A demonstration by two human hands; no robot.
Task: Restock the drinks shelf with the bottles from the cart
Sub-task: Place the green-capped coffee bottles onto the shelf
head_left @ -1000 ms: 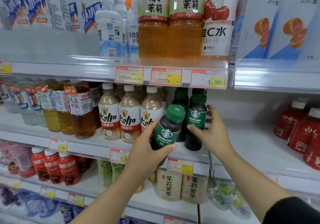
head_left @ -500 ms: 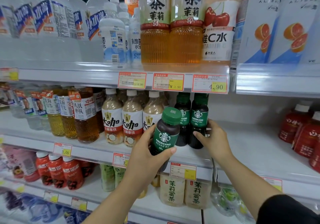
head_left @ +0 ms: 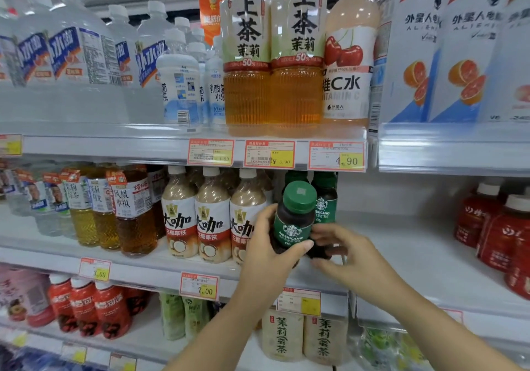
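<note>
On drinks shelf [head_left: 401, 241] front: left hand [head_left: 266, 256] grip wraps Americano bottle [head_left: 294, 218], near-upright, just nearer than shelved row [head_left: 325, 198]; right hand [head_left: 350, 258] beside it, grip unclear

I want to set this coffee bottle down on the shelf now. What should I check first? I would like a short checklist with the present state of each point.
1. Grip: the left hand wraps the dark coffee bottle with green cap and green label: ok.
2. Label faces front: ok.
3. Correct row: matching green-capped bottles stand right behind it: ok.
4. Right hand out of the way: its fingers seem to pinch a rear bottle's base: not ok.
5. Free spot on the white metal shelf beneath the bottle: hidden by the hands: cannot tell.
</note>
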